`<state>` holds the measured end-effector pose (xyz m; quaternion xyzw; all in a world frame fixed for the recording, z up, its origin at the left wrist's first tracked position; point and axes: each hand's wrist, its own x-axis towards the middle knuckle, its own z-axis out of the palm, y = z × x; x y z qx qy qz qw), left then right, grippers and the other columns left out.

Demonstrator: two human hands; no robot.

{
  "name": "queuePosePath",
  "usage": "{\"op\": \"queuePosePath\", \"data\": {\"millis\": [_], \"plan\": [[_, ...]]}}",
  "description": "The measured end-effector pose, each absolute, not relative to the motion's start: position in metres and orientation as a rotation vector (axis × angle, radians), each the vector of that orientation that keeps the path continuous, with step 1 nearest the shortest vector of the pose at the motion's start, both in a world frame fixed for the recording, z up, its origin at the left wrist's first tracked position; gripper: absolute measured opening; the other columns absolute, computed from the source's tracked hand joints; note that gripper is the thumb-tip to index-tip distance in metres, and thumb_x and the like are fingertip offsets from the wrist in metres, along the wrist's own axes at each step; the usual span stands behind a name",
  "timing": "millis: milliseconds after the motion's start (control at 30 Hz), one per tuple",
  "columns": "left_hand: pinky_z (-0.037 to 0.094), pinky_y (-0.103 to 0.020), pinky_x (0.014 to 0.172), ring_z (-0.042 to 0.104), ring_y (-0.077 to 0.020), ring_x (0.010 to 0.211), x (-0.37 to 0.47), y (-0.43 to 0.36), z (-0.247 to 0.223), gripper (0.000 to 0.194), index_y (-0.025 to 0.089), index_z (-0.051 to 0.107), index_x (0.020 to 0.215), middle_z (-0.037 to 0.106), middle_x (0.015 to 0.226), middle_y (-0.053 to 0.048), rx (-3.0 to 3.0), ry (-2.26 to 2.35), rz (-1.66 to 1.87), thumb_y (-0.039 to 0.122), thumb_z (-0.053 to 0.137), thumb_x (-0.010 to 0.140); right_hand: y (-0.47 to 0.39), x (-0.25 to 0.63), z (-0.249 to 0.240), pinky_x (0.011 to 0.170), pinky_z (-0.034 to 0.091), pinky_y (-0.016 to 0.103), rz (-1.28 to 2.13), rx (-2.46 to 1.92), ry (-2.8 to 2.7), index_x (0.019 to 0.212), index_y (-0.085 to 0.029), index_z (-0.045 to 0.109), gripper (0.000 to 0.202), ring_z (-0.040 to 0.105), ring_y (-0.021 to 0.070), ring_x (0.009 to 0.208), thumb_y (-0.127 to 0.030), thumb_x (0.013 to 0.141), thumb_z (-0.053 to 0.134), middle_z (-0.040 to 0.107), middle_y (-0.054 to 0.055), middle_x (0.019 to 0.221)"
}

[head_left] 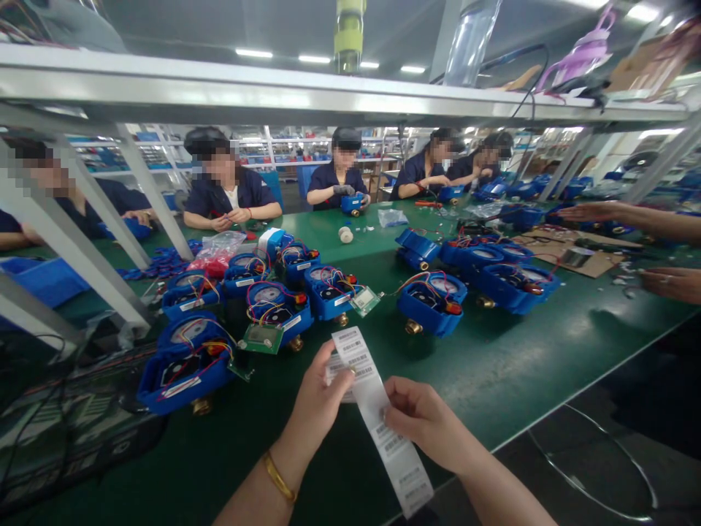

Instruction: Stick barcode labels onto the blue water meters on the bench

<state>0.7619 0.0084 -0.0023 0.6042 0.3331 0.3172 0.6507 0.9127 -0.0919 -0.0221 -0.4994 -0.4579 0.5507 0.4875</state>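
Note:
A long white strip of barcode labels [377, 409] runs slantwise between my two hands, its lower end hanging past the table's front edge. My left hand [320, 394] pinches the upper part, thumb on top, with another piece of label strip behind it. My right hand [424, 420] grips the strip's right edge about halfway down. Just beyond lie blue water meter housings with open tops; the nearest are one [282, 310] with a green circuit board [261, 337] hanging off it and another [432, 303] with a brass fitting. Coloured wires show inside them.
More blue housings [186, 358] stand left and right on the green table [350, 252]. A white spool [345, 234] and a plastic bag [392, 218] lie farther back. Overhead runs a white shelf [350, 91]. Several co-workers sit opposite; another person's hands [671, 283] reach in at right.

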Motion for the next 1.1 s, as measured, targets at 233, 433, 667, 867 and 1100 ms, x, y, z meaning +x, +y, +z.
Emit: {"op": "queuePosePath", "data": {"millis": [233, 433, 667, 867, 1100], "plan": [[0.049, -0.034, 0.078, 0.063, -0.0228, 0.087, 0.762, 0.006, -0.001, 0.044, 0.017, 0.050, 0.119, 0.068, 0.096, -0.007, 1.366, 0.741, 0.714, 0.026, 0.056, 0.077, -0.088, 0.913, -0.022, 0.049, 0.034, 0.019, 1.315, -1.243, -1.138, 0.084, -0.015, 0.053, 0.032, 0.052, 0.0116, 0.054, -0.043, 0.078, 0.066, 0.058, 0.000, 0.068], [0.050, -0.033, 0.076, 0.063, -0.0228, 0.085, 0.762, 0.005, 0.001, 0.043, 0.017, 0.050, 0.116, 0.068, 0.096, -0.007, 1.341, 0.689, 0.698, 0.028, 0.057, 0.075, -0.080, 0.913, -0.006, 0.049, 0.033, 0.019, 1.238, -1.256, -1.226, 0.084, -0.015, 0.052, 0.026, 0.048, 0.0106, 0.053, -0.039, 0.078, 0.060, 0.056, -0.001, 0.066], [0.049, -0.027, 0.067, 0.062, -0.0186, 0.074, 0.762, 0.007, -0.003, 0.030, 0.015, 0.059, 0.100, 0.068, 0.086, -0.005, 1.307, 0.749, 0.792, 0.027, 0.060, 0.073, -0.081, 0.918, -0.005, 0.046, 0.032, 0.020, 0.979, -1.475, -1.501, 0.074, -0.017, 0.053, 0.013, 0.048, 0.0120, 0.053, -0.029, 0.079, 0.052, 0.054, -0.001, 0.063], [0.048, -0.028, 0.066, 0.062, -0.0193, 0.074, 0.765, 0.007, -0.004, 0.028, 0.014, 0.065, 0.095, 0.068, 0.082, -0.004, 1.292, 0.745, 0.789, 0.027, 0.061, 0.071, -0.063, 0.915, 0.002, 0.063, 0.048, 0.025, 0.321, -1.397, -1.385, 0.099, -0.019, 0.061, 0.019, 0.059, 0.0179, 0.078, -0.026, 0.085, 0.052, 0.063, 0.004, 0.090], [0.044, -0.026, 0.062, 0.057, -0.0184, 0.068, 0.767, 0.005, -0.006, 0.026, 0.014, 0.067, 0.086, 0.065, 0.073, -0.003, 1.283, 0.776, 0.780, 0.029, 0.062, 0.066, -0.045, 0.909, 0.003, 0.063, 0.050, 0.026, 0.219, -1.371, -1.509, 0.090, -0.020, 0.064, 0.017, 0.058, 0.0167, 0.069, -0.019, 0.082, 0.049, 0.061, 0.004, 0.080]]}}
